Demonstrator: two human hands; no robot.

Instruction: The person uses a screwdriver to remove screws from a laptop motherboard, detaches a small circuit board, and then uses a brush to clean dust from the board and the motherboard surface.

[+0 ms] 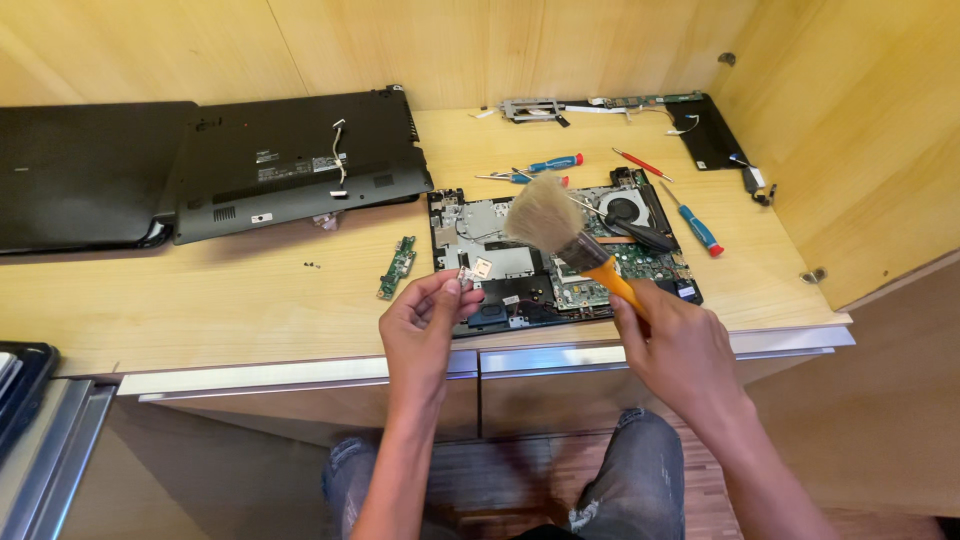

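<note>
An opened laptop base (500,262) with bare circuit board and fan lies on the wooden counter (240,300). My left hand (425,325) pinches a small silvery metal part (465,273) over the base's near left edge. My right hand (675,345) grips the orange handle of a paintbrush (560,232), whose pale bristles hover over the middle of the board, tilted up to the left.
A small green circuit board (397,267) and tiny screws (312,265) lie left of the base. A black laptop bottom cover (295,160) and a closed black laptop (80,175) rest at the back left. Several screwdrivers (697,225) and loose parts (600,105) lie behind.
</note>
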